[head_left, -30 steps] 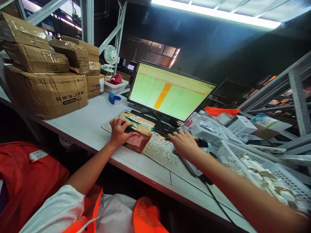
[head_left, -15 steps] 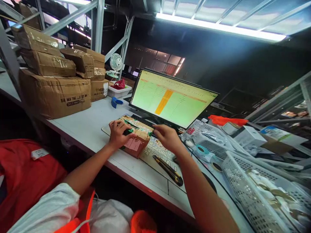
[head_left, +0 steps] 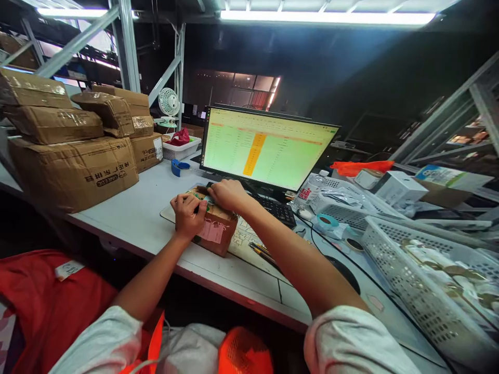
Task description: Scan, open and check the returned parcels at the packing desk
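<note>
White table: near edge slants from upper left to lower right, a strip of its top lying between that edge and the work. Widest open stretch to the left, white surface from the carton stack to the mat.

Large carton at far left, smaller ones stacked on it, its front lower edge near the table's edge.

Monitor behind the work; room tight on that side.

Perforated basket along the right, well apart from the hands.

Mat under the work, its left end showing past the left hand.

Small carton on the mat, before the monitor. Long axis runs left to right, roughly with the table's near edge; pink-labelled long side faces the person, short end faces right.

Left hand curled narrow, holding the small carton's left part. Right hand bunched on its top; cannot tell whether it pinches anything.

Cutter just right, partly hidden by the right forearm.
</note>
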The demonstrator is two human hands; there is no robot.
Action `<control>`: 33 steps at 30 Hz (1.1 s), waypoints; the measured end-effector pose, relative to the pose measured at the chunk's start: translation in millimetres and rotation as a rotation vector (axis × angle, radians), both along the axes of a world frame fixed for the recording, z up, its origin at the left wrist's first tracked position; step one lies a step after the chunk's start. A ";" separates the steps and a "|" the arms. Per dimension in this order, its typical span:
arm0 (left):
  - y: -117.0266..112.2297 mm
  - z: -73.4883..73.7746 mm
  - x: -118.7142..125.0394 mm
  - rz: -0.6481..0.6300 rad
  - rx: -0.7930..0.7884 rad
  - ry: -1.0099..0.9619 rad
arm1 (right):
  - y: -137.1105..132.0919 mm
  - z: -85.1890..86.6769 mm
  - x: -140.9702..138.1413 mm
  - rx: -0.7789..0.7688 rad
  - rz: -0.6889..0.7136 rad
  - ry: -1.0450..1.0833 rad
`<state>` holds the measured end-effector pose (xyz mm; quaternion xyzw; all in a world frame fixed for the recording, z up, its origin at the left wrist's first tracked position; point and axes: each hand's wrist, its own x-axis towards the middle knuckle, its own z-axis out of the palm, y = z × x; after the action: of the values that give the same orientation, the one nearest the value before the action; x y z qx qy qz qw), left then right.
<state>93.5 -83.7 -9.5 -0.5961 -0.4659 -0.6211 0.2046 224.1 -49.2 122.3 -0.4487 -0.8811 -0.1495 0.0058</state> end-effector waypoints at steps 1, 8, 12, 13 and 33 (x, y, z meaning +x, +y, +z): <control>1.0 0.2 0.6 0.009 -0.010 -0.004 | 4.7 3.8 0.0 0.004 -0.026 0.015; -20.4 -6.6 -0.2 -0.026 0.020 -0.060 | 60.9 4.6 22.8 -0.279 -0.257 0.418; -31.1 -0.7 -0.7 -0.012 -0.061 -0.017 | 65.5 -36.2 32.3 -0.489 -0.197 0.495; -32.0 5.1 -0.9 0.004 -0.108 0.019 | 63.3 -47.2 33.3 -0.550 -0.184 0.515; 10.9 77.6 -6.4 -0.346 -0.482 0.537 | -5.1 -22.7 40.0 -0.225 -0.308 0.430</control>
<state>87.1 -72.9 68.0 -0.8378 -0.4207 -0.3417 0.0656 264.1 -54.2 99.5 -0.5966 -0.7921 0.0487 0.1197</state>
